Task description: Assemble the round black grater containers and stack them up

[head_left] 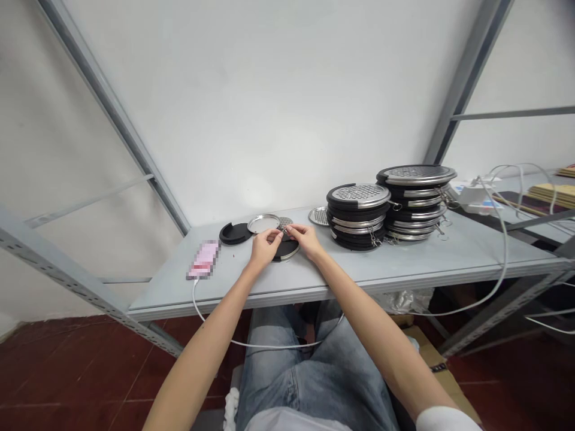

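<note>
My left hand and my right hand meet over the grey table, thumbs and fingertips pinched on a small metal wire hook. Its exact shape is partly covered by my fingers. Just below them lies a round black disc with a metal rim. Behind my hands are a metal ring and a small perforated metal disc, partly hidden. A round black holder with a notched rim lies to the left.
Two stacks of black-and-metal perforated discs, a nearer stack and a taller stack, stand right with wire hooks hanging out. A perforated plate lies behind. A phone trails a white cable across my lap. Metal posts frame the table.
</note>
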The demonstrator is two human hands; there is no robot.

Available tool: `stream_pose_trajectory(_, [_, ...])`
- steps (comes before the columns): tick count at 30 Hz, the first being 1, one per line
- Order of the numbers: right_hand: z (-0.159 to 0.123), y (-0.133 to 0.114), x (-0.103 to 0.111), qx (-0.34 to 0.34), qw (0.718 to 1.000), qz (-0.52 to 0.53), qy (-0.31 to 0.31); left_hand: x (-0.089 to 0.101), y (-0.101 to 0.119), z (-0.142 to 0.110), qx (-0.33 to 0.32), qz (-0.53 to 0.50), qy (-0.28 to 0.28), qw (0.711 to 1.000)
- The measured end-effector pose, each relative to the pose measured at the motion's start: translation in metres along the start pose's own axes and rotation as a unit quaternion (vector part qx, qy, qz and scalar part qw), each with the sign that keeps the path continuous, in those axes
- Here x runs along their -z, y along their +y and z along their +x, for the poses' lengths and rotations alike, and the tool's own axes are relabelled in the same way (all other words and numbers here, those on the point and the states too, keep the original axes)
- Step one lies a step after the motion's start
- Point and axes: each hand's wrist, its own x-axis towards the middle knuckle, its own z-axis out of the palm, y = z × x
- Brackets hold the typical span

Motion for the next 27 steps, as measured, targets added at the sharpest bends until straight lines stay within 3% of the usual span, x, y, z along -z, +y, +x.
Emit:
stream_pose_trajectory(7, [-0.002, -0.001, -0.001, -0.002, 1.000, 0.008, -0.010, 0.000, -0.004, -0.007, -0.025, 0.013, 0.015, 0.999])
stream_pose_trajectory(14, [-0.004, -0.003, -0.002, 0.001, 1.000, 0.008, -0.012, 0.016, -0.002, -0.002, -0.110, 0.171, -0.050, 0.978])
stream_pose_trajectory(20, [-0.004, -0.002, -0.003, 0.006, 1.000, 0.002, -0.016, 0.014, 0.010, 0.003, -0.150, 0.283, -0.073, 0.945])
stream_pose_trajectory(23, [-0.005, -0.002, -0.003, 0.014, 1.000, 0.009, -0.023, 0.011, 0.015, 0.005, -0.187, 0.433, -0.096, 0.877])
stream_pose_trajectory(27, [-0.005, -0.002, -0.003, 0.024, 0.999, 0.019, -0.030, 0.009, 0.017, 0.008, -0.234, 0.636, -0.143, 0.721])
